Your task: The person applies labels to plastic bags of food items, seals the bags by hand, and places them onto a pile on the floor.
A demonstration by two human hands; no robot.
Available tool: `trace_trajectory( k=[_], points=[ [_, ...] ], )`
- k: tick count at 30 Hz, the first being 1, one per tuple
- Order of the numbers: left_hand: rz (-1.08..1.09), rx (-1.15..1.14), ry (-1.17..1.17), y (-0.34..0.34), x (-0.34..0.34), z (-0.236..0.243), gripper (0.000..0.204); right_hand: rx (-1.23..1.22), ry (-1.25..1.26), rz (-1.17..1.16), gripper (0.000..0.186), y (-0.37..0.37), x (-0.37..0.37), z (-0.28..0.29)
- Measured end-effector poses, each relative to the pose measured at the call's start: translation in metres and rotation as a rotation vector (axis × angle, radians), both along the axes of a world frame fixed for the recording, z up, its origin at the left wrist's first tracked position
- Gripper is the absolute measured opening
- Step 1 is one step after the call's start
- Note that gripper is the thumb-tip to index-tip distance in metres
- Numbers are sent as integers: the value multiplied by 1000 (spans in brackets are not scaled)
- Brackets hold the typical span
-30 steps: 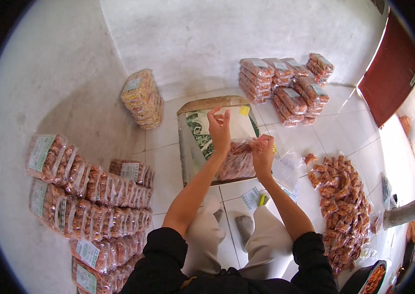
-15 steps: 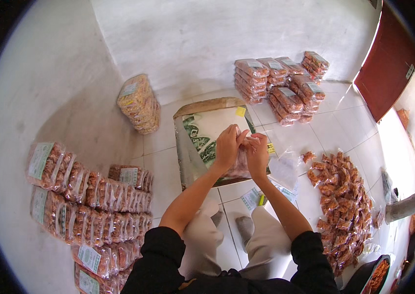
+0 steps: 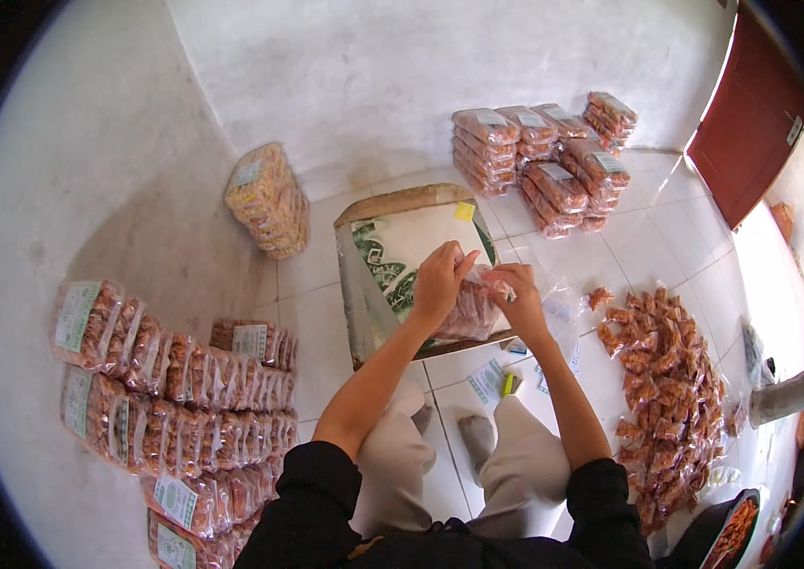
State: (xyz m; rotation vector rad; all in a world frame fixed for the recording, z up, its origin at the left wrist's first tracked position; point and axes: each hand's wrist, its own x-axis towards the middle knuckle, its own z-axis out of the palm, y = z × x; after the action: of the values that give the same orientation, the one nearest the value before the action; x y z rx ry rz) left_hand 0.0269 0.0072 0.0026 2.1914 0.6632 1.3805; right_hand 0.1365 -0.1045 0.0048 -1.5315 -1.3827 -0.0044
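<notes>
Setting: white tiled floor (image 3: 326, 327) in a corner of pale plastered walls, with a dark red door (image 3: 753, 119) at the far right; the person sits on the floor, knees drawn in.
Work surface: a flat board covered with a green-and-white printed sack (image 3: 400, 248) lies on the floor just ahead of the knees.
Thing in hand: a clear plastic bag of reddish-brown snacks (image 3: 470, 311), resting on the near right part of the board, its open top gathered upward.
Left hand (image 3: 440, 283): closed around the bag's neck from the left, fingers pinching the plastic.
Right hand (image 3: 518, 296): clenched on the same neck from the right, touching the left hand.
Step, as judged: closing the filled bag's mouth.
Doing it well: likely best to keep the bag's weight on the board, press air out before cinching, gather the plastic evenly, and keep both grips close together so no piece gets caught in the closure.
Risk: a loose pinch could let the neck slip and spill snacks onto the board.
Nearby: loose snack heap (image 3: 672, 379) on the floor at the right; finished packs stacked by the left wall (image 3: 169, 379), in the far corner (image 3: 267, 201) and far right (image 3: 544, 152); paper labels (image 3: 489, 381) by the right knee.
</notes>
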Motion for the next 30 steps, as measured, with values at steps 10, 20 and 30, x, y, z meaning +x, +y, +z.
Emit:
trace_trajectory(
  k=[10,20,30],
  points=[
    [-32,-65,-22,-6,-5,3,30,40,-30,-57,17,24,-18,-8],
    [24,-248,-322,1,-19,12,16,-38,-44,-125,12,20,-27,-14],
    [-151,292,396,-50,-61,-26,64,-75,79,-148,7,19,-32,-2]
  ],
)
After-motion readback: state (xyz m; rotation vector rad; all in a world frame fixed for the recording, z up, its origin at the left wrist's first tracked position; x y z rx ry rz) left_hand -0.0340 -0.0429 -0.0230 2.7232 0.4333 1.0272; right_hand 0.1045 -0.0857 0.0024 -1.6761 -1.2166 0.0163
